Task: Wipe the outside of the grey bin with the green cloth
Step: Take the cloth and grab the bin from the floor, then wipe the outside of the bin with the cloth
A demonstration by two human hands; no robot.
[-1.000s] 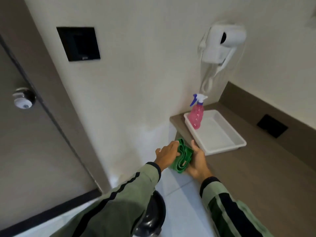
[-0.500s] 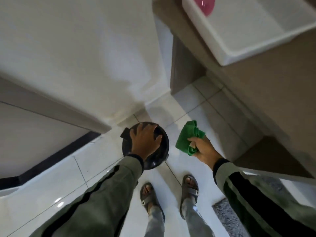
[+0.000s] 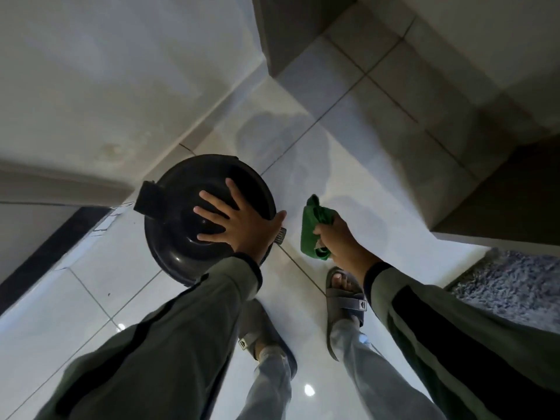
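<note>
A round dark grey bin (image 3: pixel 181 207) with a domed lid stands on the white tiled floor by the wall corner. My left hand (image 3: pixel 239 222) lies flat on its lid with fingers spread, thumb over the right rim. A bunched green cloth (image 3: pixel 315 228) is gripped in my right hand (image 3: pixel 342 241), just right of the bin and apart from it. The bin's side wall is hidden under the lid from this angle.
My two feet in grey sandals (image 3: pixel 345 295) stand just behind the bin. A grey shaggy mat (image 3: pixel 512 280) lies at the right. The brown counter's underside (image 3: pixel 500 192) overhangs at upper right, and the white wall (image 3: pixel 106 86) is to the left.
The view has tilted from the counter down to the floor. My left hand left the cloth and settled on the bin lid; my right hand carried the cloth down beside the bin.
</note>
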